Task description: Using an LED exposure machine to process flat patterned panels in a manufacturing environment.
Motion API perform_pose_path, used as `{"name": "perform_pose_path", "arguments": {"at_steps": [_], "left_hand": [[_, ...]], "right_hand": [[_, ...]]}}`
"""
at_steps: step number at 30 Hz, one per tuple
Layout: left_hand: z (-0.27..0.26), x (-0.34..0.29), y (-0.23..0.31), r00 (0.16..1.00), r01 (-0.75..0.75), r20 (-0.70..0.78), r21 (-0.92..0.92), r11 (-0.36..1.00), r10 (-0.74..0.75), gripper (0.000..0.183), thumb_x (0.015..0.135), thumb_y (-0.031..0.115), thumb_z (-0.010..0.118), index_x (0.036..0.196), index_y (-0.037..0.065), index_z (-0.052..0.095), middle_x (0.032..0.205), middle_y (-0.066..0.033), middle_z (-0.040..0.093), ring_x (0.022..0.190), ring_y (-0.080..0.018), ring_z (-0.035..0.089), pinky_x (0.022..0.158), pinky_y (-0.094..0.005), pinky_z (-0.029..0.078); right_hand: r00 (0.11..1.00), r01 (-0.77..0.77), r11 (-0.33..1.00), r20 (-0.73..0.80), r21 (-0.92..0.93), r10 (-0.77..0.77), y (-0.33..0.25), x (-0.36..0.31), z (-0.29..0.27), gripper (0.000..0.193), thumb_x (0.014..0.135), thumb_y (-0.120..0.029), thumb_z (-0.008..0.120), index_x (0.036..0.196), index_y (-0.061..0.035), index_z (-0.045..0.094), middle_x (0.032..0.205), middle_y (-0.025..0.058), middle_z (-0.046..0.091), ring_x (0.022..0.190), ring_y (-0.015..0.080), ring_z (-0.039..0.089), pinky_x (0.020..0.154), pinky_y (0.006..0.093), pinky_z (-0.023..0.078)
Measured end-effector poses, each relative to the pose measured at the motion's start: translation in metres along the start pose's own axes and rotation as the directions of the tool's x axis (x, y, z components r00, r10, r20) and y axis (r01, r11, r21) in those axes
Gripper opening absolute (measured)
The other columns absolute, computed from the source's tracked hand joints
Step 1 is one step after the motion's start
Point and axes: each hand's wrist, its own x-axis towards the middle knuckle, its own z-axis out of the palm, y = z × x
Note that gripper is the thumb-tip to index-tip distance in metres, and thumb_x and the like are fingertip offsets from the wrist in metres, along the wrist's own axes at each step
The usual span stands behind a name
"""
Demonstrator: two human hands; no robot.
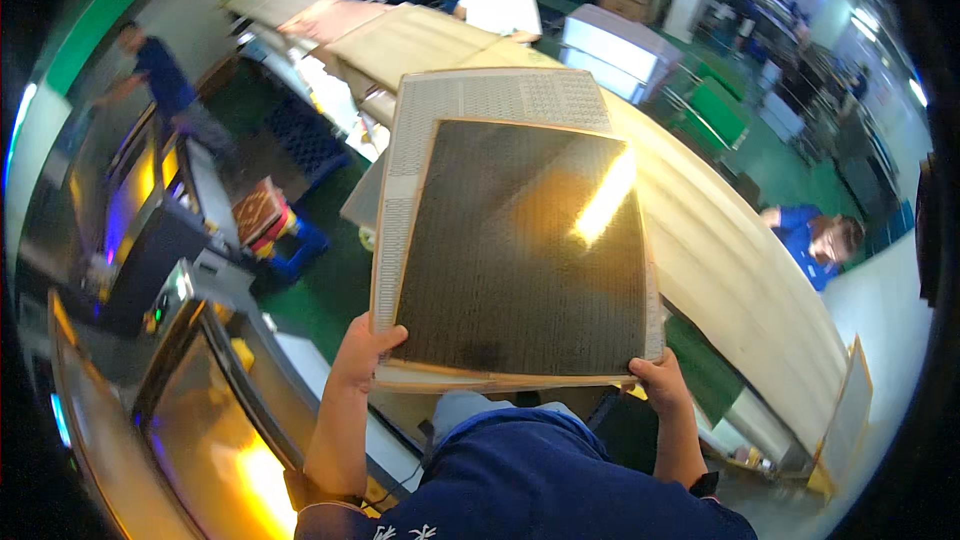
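A dark, glossy rectangular sheet with thin amber edges lies on a larger pale panel patterned with fine rows of marks. I hold the two together in front of my body, and a bright lamp reflection crosses the sheet's upper right. My left hand grips the near left corner, thumb on top and fingers hidden beneath. At the near right corner my right hand pinches the edge the same way. Whether more panels lie underneath, I cannot tell.
A long beige-covered table curves along the far and right side. On the left stand machines with a glowing yellow surface and a blue stool bearing a reddish stack. People in blue and white are nearby.
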Motion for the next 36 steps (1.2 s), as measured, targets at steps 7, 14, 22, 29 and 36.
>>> {"name": "perform_pose_path", "arguments": {"at_steps": [7,14,22,29,36], "left_hand": [[0.036,-0.149,-0.049,0.933,-0.123,-0.334,0.058,0.991,0.136,0.045,0.076,0.002,0.073,0.118,-0.005,0.058,0.105,-0.0075,0.066,0.089,-0.0166,0.064,0.080,-0.0337,0.053],[-0.004,-0.357,-0.132,0.738,-0.364,-0.608,0.005,0.931,0.292,0.040,0.078,0.002,0.069,0.117,-0.003,0.061,0.108,-0.0074,0.067,0.097,-0.0168,0.064,0.085,-0.0333,0.052],[0.009,-0.524,-0.304,0.219,-0.628,-0.976,-0.144,0.765,-0.004,0.053,0.081,0.002,0.062,0.132,-0.002,0.049,0.118,-0.0099,0.062,0.105,-0.0196,0.060,0.092,-0.0335,0.049],[0.064,-0.622,-0.373,-0.402,-0.659,-0.864,0.043,0.751,-0.303,0.053,0.086,0.010,0.060,0.135,-0.003,0.043,0.108,-0.0081,0.062,0.094,-0.0190,0.064,0.085,-0.0348,0.052],[0.049,-0.718,-0.461,-0.607,-0.397,-0.713,-0.112,0.911,-0.351,0.058,0.089,0.015,0.061,0.137,-0.007,0.040,0.127,-0.0214,0.055,0.122,-0.0341,0.051,0.101,-0.0487,0.042]], "right_hand": [[0.937,0.048,0.997,0.349,-0.068,-0.021,-0.025,0.033,-0.020,0.044,0.078,-0.020,0.075,0.112,0.0040,0.061,0.098,0.0100,0.069,0.083,0.0179,0.067,0.073,0.0315,0.054],[0.765,0.065,0.897,0.598,-0.438,0.237,0.041,0.028,0.145,0.024,0.095,-0.014,0.058,0.113,0.0011,0.061,0.098,0.0046,0.068,0.084,0.0111,0.062,0.075,0.0271,0.050],[0.330,0.246,0.850,0.865,-0.465,0.378,0.188,-0.052,0.371,0.017,0.097,-0.017,0.057,0.094,-0.0016,0.064,0.082,-0.0010,0.060,0.072,0.0091,0.054,0.067,0.0263,0.043],[-0.020,0.707,0.628,0.879,-0.324,0.476,0.285,-0.108,0.557,0.017,0.093,-0.019,0.061,0.085,-0.0035,0.063,0.075,-0.0013,0.056,0.065,0.0126,0.052,0.064,0.0303,0.044],[-0.342,0.914,-0.125,0.900,0.385,0.268,0.388,-0.132,0.684,0.059,0.084,-0.044,0.069,0.127,-0.0060,0.055,0.113,0.0150,0.064,0.100,0.0288,0.063,0.086,0.0422,0.050]]}}
